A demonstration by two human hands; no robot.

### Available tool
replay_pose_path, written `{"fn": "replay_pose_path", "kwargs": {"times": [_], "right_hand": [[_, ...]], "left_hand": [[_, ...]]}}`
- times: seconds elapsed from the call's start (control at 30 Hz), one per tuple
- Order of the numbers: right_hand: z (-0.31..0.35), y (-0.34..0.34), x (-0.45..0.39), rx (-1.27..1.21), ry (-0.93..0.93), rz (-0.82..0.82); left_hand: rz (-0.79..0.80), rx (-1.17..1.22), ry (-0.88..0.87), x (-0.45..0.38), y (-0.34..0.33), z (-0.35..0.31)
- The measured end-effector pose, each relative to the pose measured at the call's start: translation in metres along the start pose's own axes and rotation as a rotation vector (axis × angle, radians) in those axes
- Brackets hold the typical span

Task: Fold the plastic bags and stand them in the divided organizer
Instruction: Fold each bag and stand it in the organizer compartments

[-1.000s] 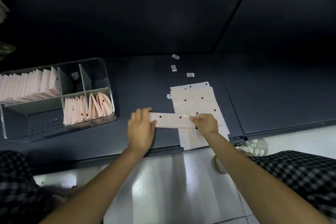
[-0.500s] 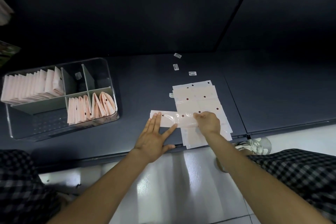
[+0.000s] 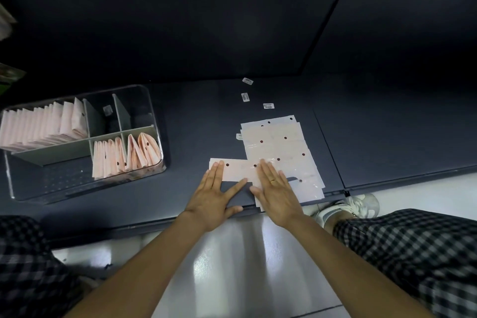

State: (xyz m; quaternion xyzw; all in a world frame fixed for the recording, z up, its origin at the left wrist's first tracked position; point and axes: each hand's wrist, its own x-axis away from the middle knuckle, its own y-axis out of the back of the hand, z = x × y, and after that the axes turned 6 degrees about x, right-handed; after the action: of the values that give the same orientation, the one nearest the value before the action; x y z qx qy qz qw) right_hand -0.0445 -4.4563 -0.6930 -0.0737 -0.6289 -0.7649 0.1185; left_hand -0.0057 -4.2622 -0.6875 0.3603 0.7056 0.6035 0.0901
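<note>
Straight fingers (image 3: 218,171) of the left hand (image 3: 211,201) and the right hand (image 3: 277,193) press flat on a folded bag strip (image 3: 238,170) on the dark shelf (image 3: 180,188), gripping nothing. The strip crosses the loose bag stack (image 3: 281,147). Farther left, the divided organizer (image 3: 154,121) holds folded bags (image 3: 124,156) standing upright.

Folded pink bag strip (image 3: 238,169) lies flat beside stacked bags (image 3: 282,147); organizer (image 3: 154,137) part-filled.
</note>
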Motion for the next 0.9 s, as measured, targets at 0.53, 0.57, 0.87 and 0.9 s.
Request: {"fn": "replay_pose_path", "kwargs": {"times": [0.53, 0.57, 0.87, 0.9], "right_hand": [[-0.024, 0.064, -0.054, -0.154, -0.206, 0.136], [-0.024, 0.064, -0.055, -0.137, -0.194, 0.146], [0.003, 0.074, -0.031, -0.525, -0.339, 0.226], [0.01, 0.072, -0.025, -0.678, -0.412, 0.256]], "left_hand": [[0.035, 0.061, -0.026, -0.001, 0.002, 0.01], [0.04, 0.058, -0.031, -0.001, 0.003, 0.01], [-0.226, 0.05, -0.052, 0.013, 0.023, 0.007], [-0.292, 0.068, -0.081, 0.016, 0.022, 0.004]]}}
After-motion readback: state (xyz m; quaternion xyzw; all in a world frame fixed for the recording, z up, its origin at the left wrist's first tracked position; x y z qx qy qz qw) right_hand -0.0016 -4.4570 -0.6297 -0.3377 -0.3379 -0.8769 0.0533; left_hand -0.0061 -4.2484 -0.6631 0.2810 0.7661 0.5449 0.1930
